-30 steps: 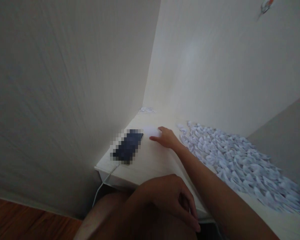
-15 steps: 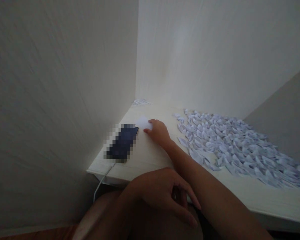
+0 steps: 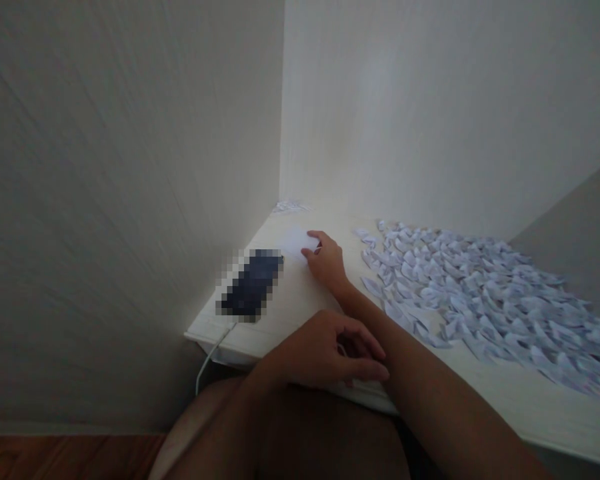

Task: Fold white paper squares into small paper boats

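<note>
My right hand [image 3: 327, 260] reaches across the white table, its thumb and fingers closed on the right edge of a small white sheet of paper [image 3: 294, 241]. That edge shows as a thin white line between the fingers. Over the table's front edge hangs my left hand [image 3: 337, 350], nearest to my right forearm. Its fingers are loosely curled, with the thumb apart, and nothing can be seen in them. Between the paper and the table's front left corner lies a dark phone [image 3: 253, 283], partly blurred out, with a white cable [image 3: 215, 350] running down from it.
Many folded white paper pieces [image 3: 470, 287] spread over the table [image 3: 280, 320] on the right. A small heap of white paper bits [image 3: 291, 207] sits in the far corner. Pale walls [image 3: 380, 113] enclose the left and back; a wooden floor [image 3: 55, 457] shows below.
My left hand has risen, and its fingers have swung up beside my right forearm. My right hand stays at the paper, its grip slightly shifted. The whole view has moved slightly.
</note>
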{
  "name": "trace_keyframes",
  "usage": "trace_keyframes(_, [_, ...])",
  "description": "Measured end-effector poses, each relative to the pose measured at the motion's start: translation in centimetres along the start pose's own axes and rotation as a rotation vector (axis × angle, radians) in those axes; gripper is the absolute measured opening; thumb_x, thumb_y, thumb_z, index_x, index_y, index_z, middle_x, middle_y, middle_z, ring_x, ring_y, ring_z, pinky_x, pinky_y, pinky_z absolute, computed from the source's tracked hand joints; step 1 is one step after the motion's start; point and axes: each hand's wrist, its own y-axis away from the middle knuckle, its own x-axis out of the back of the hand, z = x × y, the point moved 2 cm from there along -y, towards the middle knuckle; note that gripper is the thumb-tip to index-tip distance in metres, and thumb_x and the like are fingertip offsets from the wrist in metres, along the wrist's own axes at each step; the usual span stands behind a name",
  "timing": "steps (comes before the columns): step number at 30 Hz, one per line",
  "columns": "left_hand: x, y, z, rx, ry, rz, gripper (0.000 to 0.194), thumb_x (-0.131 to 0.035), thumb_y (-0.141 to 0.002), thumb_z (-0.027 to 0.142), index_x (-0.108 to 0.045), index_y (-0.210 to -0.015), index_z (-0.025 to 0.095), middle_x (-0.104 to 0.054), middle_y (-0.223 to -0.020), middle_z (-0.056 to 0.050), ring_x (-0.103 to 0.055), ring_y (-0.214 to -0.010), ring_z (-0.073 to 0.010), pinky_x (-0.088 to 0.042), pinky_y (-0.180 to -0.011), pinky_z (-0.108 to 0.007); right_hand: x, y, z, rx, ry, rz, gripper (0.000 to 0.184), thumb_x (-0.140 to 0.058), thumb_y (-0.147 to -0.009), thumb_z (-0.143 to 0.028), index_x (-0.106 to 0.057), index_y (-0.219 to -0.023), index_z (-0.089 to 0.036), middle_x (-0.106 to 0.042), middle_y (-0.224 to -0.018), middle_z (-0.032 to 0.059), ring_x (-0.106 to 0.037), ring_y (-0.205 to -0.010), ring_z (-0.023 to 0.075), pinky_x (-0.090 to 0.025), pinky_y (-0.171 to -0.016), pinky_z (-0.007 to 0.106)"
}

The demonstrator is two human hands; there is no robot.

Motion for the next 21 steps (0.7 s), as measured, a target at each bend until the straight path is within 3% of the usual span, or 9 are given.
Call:
trace_keyframes(3, [0.6,-0.6,-0.3,-0.014,0.108,0.226,0.033,-0.082,-0.075,0.041,-0.073,-0.087,0.012,-0.070,-0.072,-0.004,-0.062,-0.056,-0.0120,-0.053,-0.053,-0.024,1.0,-0.7,0.4,-0.035,-0.096,0.053,0.051,-0.067,-0.079,-0.022,-0.062,-0.129,-0.017,-0.074,-0.099,0.0096,-0.067,-0.086,0.0227,-0.052,-0.086,0.038])
trace_keyframes(7, [2.4,-0.9,-0.2,-0.147,0.179,0.734,0.033,-0.081,-0.075,0.039,-0.069,-0.087,0.011,-0.067,-0.070,-0.002,-0.064,-0.061,-0.0141,-0.057,-0.054,-0.026,3.1,-1.7,0.7,-0.032,-0.368,-0.051,0.066,-0.069,-0.073,-0.023,-0.051,-0.137,-0.017,-0.076,-0.087,0.0052,-0.068,-0.073,0.0191,-0.054,-0.070,0.033])
trace_keyframes(10, [4.0,-0.5,-0.2,-0.274,0.213,1.061,0.035,-0.080,-0.075,0.037,-0.068,-0.097,0.012,-0.069,-0.089,-0.005,-0.066,-0.076,-0.0160,-0.061,-0.066,-0.031,5.3,-1.8,0.3,-0.013,-0.593,-0.161,0.051,-0.072,-0.069,-0.026,-0.060,-0.117,-0.017,-0.077,-0.092,0.0077,-0.071,-0.078,0.0200,-0.055,-0.071,0.033])
trace_keyframes(12, [4.9,-0.2,-0.3,-0.351,0.233,1.196,0.036,-0.079,-0.076,0.035,-0.066,-0.101,0.014,-0.068,-0.103,-0.007,-0.066,-0.083,-0.0155,-0.061,-0.077,-0.033,7.0,-1.4,0.0,0.010,-0.647,-0.221,0.037,-0.075,-0.068,-0.030,-0.064,-0.102,-0.017,-0.077,-0.091,0.0080,-0.071,-0.080,0.0207,-0.054,-0.072,0.032])
trace_keyframes(15, [5.7,-0.1,-0.5,-0.425,0.282,1.249,0.036,-0.077,-0.076,0.033,-0.064,-0.104,0.015,-0.067,-0.109,-0.009,-0.067,-0.089,-0.0164,-0.059,-0.084,-0.035,9.3,-0.3,-0.3,0.023,-0.627,-0.297,0.031,-0.075,-0.074,-0.036,-0.069,-0.098,-0.017,-0.075,-0.080,0.0047,-0.065,-0.070,0.0166,-0.048,-0.063,0.027])
trace_keyframes(21, [5.5,-0.6,-0.9,-0.442,0.173,1.092,0.044,-0.070,-0.075,0.018,-0.059,-0.118,0.018,-0.068,-0.115,-0.011,-0.068,-0.097,-0.0202,-0.058,-0.082,-0.035,11.3,1.2,0.5,0.008,-0.528,-0.293,0.032,-0.076,-0.075,-0.041,-0.071,-0.096,-0.018,-0.062,-0.061,-0.0025,-0.049,-0.051,0.0104,-0.035,-0.049,0.023])
